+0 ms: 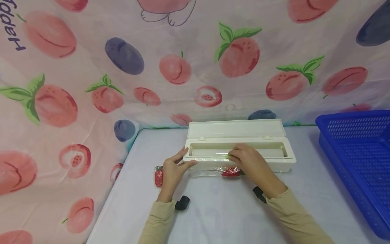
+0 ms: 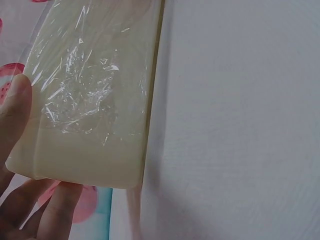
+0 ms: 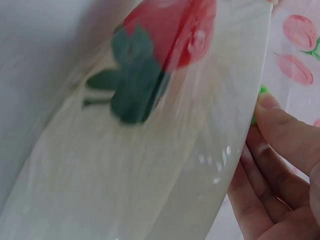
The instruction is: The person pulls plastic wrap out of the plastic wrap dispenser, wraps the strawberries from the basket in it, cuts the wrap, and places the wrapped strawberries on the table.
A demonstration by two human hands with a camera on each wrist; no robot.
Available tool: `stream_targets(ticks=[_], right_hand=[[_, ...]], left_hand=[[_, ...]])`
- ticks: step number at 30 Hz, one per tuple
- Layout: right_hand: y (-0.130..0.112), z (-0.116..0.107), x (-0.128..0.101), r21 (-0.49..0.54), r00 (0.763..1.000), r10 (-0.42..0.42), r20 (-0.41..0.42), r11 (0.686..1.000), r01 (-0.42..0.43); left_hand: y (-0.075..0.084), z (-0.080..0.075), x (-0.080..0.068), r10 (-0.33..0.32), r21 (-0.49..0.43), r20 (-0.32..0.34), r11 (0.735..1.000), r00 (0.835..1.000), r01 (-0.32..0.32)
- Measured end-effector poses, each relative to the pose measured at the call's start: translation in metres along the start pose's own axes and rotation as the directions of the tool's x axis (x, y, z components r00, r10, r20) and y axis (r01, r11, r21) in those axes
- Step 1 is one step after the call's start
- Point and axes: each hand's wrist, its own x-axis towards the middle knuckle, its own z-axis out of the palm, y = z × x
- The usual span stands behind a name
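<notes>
A long white cling film dispenser (image 1: 240,162) stands on the table with its lid (image 1: 236,129) raised at the back. Clear film (image 2: 80,75) hangs over its front face. In front lies a red artificial strawberry (image 1: 231,172) with dark green leaves, seen behind film in the right wrist view. My left hand (image 1: 174,171) grips the dispenser's left end, thumb in front and fingers at the end face. At the front rim, my right hand (image 1: 248,162) pinches a small green slider (image 3: 263,90), mostly hidden by the fingers.
Beside my left hand lies another red strawberry (image 1: 158,177) with a shiny surface. A blue plastic basket (image 1: 341,169) stands at the right. Behind the white table (image 1: 219,217) hangs a fruit-patterned cloth (image 1: 195,44). A black wrist piece (image 1: 182,202) shows by the left sleeve.
</notes>
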Motion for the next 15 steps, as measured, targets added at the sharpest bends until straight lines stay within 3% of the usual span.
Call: stream_targets(ticks=[15], right_hand=[[0.017,-0.017,-0.016,-0.073,0.997,-0.054,-0.048,0.996,0.050]], left_hand=[[0.000,0.000,-0.001,0.013,-0.023,-0.006,1.000,1.000,-0.013]])
